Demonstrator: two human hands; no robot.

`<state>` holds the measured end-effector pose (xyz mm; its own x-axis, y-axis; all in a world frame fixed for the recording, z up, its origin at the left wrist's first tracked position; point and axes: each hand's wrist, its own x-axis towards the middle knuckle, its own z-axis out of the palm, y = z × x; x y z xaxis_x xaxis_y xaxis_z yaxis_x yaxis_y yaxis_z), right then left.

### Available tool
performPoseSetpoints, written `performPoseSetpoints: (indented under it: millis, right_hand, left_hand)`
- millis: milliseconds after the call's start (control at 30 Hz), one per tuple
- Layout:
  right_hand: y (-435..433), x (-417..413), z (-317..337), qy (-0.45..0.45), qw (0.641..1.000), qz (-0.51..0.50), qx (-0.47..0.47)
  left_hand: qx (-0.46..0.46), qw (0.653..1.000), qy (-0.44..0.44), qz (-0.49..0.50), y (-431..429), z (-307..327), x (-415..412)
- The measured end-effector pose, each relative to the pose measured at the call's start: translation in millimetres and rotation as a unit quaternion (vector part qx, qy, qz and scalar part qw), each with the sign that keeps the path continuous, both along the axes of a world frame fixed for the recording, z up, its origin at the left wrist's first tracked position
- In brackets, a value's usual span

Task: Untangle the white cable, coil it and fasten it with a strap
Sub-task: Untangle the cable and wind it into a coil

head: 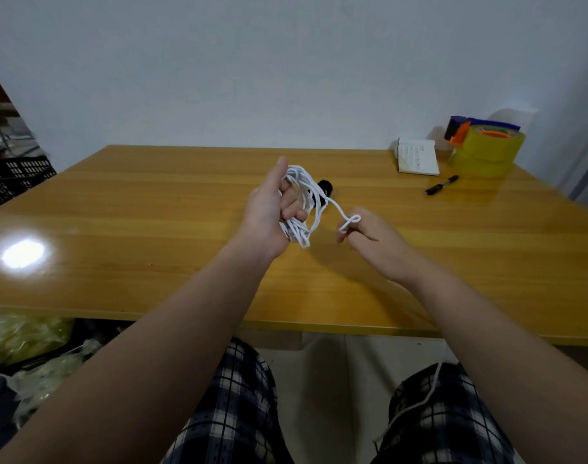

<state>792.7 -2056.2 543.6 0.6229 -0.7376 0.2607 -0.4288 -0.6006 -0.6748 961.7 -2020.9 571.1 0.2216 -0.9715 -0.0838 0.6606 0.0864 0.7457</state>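
- Cable [299, 195]: plain white, also where a length trails over the trousers.
- Strap [326, 188] behind the cable: black.
- Worktop [152, 195]: glossy honey-yellow with a lengthwise wood grain.
- Tape rolls [487, 152] at the far right corner: translucent yellow.
- Dispenser [460, 128] on top of them: orange and dark blue.
- Notebook [418, 157]: white with faint dark print.
- Pen [441, 185]: black.
- Trousers [239, 413]: navy and white check.
- Crate [14, 179] off the left edge: black, slotted.
- Wall [286, 61]: pale grey-white.
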Motion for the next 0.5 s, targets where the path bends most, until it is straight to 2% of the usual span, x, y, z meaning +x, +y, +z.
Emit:
performPoseSetpoints:
  millis: [67, 167, 233, 300, 367, 400, 500]
  right_hand:
    - [1, 1, -3, 0.001, 1.0, -0.01, -0.023]
    - [-4, 3, -9, 0.013, 0.985, -0.098, -0.144]
    - [-8, 5, -4, -0.002, 0.975, -0.147, -0.169]
    - [-17, 5, 3, -0.093, 0.976, -0.18, -0.076]
    - [-29, 3, 9, -0.198, 0.954, -0.225, 0.022]
    - [-35, 1, 10, -0.22, 0.942, -0.249, 0.037]
    - [-44, -5, 1, -0.168, 0.948, -0.261, 0.074]
  left_hand:
    - [0.004, 1.0, 0.004, 0.003, -1, -2, 1]
    - [0.012, 1.0, 0.006, 0.005, -1, -6, 2]
    - [0.016, 1.0, -0.01, 0.01, 1, -8, 4]
    - [0.006, 0.998, -0.058, -0.002, 5, -10, 3]
    - [-0.015, 0.993, -0.108, -0.043, 13, -11, -3]
    - [-0.027, 0.989, -0.125, -0.07, 17, -11, -7]
    - [-0.054, 0.983, -0.128, -0.123, 26, -5, -23]
